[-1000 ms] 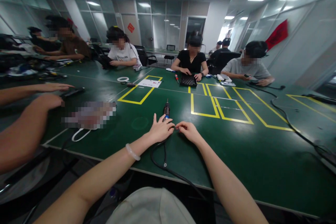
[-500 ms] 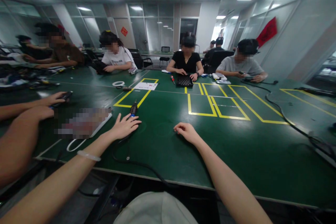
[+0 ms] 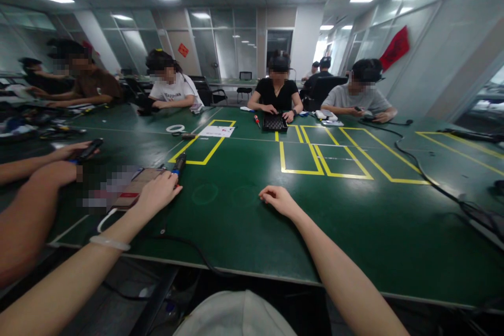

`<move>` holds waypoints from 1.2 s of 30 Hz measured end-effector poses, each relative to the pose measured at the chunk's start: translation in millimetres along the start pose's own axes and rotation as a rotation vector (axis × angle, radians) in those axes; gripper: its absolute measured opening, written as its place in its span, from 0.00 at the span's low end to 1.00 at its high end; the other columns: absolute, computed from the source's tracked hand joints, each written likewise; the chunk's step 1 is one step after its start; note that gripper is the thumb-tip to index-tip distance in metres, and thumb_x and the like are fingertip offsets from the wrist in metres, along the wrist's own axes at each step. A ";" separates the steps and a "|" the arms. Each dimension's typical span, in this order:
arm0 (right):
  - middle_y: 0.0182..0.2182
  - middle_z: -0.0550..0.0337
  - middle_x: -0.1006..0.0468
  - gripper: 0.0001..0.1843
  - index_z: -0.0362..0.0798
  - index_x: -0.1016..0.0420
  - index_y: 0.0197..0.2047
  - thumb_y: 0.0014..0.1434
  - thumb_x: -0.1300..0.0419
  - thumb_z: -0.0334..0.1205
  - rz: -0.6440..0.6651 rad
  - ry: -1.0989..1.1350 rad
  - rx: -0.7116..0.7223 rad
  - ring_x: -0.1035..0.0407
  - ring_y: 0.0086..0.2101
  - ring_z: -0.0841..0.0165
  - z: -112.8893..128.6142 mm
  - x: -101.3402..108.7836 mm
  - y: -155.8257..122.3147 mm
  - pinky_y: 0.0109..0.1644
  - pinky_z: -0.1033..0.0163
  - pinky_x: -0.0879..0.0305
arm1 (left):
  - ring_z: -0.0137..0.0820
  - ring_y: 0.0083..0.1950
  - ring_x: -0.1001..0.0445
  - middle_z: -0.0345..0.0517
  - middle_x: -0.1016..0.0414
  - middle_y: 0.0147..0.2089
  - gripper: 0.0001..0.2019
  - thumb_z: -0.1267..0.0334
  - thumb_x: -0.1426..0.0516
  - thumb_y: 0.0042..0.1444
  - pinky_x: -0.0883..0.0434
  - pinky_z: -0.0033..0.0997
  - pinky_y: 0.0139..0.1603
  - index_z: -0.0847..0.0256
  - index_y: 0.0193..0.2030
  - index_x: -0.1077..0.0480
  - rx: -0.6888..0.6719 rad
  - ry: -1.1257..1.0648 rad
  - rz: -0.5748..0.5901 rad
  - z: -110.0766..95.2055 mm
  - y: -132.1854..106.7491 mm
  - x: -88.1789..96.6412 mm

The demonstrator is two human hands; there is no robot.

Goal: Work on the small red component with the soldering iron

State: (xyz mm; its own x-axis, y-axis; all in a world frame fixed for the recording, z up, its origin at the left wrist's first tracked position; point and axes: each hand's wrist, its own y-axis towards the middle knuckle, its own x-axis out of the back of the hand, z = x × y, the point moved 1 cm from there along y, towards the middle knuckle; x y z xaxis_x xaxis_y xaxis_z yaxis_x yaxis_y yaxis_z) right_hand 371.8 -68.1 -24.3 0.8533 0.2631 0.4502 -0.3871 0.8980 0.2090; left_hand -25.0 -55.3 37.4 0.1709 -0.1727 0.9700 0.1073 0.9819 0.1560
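Note:
My left hand [image 3: 156,194] lies at the left on the green table [image 3: 252,231], fingers closed over the rear of a black corded tool [image 3: 179,163] whose tip points away from me. The tool's black cable [image 3: 189,245] trails back over the table's near edge. My right hand [image 3: 275,198] rests on the table near the middle. Its fingers are curled in and nothing shows in them. A white bangle [image 3: 109,242] circles my left wrist.
A co-worker's arms [image 3: 35,184] reach in from the left, one hand holding a black device [image 3: 88,149]. A flat brown item [image 3: 134,189] and a white loop [image 3: 103,219] lie beside my left hand. Yellow tape rectangles [image 3: 315,160], a black tray [image 3: 274,122] and a long cable [image 3: 433,181] lie farther off. Several people sit opposite.
My left hand has slid the corded tool from the table's middle to the left, and its cable followed. My right hand let go and stayed near the middle.

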 end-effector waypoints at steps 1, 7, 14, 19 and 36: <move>0.32 0.58 0.21 0.10 0.45 0.23 0.38 0.58 0.46 0.35 0.000 -0.002 -0.002 0.30 0.28 0.71 1.0 0.3 -0.2 0.35 0.65 0.34 | 0.53 0.48 0.30 0.63 0.32 0.49 0.19 0.53 0.52 0.57 0.32 0.48 0.46 0.66 0.45 0.32 0.006 0.005 -0.008 -5.2 -2.1 1.2; 0.32 0.58 0.21 0.10 0.44 0.23 0.38 0.58 0.46 0.35 0.006 0.009 -0.016 0.30 0.28 0.71 5.1 1.1 -1.3 0.36 0.65 0.34 | 0.51 0.49 0.30 0.64 0.30 0.49 0.20 0.56 0.51 0.55 0.32 0.47 0.46 0.67 0.49 0.33 0.065 0.045 -0.016 -19.5 -6.1 8.9; 0.32 0.57 0.21 0.10 0.45 0.23 0.38 0.58 0.45 0.35 -0.001 0.000 0.000 0.28 0.31 0.69 1.6 -1.0 -0.2 0.37 0.64 0.33 | 0.51 0.41 0.25 0.62 0.25 0.42 0.19 0.56 0.56 0.60 0.31 0.45 0.39 0.67 0.44 0.31 0.130 0.000 -0.020 -30.5 3.4 28.7; 0.32 0.57 0.20 0.10 0.45 0.23 0.39 0.58 0.45 0.36 0.007 0.036 -0.014 0.29 0.30 0.70 0.9 -0.6 1.0 0.37 0.64 0.33 | 0.35 0.36 0.23 0.46 0.23 0.37 0.16 0.53 0.54 0.61 0.30 0.33 0.39 0.60 0.45 0.33 -0.125 -0.642 0.038 -100.5 6.5 34.9; 0.21 0.62 0.26 0.19 0.44 0.33 0.32 0.55 0.40 0.54 -0.007 0.376 -0.139 0.34 0.20 0.75 -2.4 -1.1 5.6 0.22 0.70 0.41 | 0.30 0.38 0.24 0.47 0.22 0.38 0.15 0.56 0.43 0.56 0.30 0.30 0.40 0.63 0.46 0.32 -0.369 -1.385 0.199 -223.7 8.8 -7.8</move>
State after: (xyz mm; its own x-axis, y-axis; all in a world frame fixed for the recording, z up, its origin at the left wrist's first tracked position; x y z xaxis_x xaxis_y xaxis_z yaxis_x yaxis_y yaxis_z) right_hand 369.5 -62.5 -25.8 0.9342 0.3441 0.0943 -0.3516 0.9328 0.0796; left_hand 193.7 -62.6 -10.4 -0.8316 0.3840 0.4012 0.4734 0.8678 0.1508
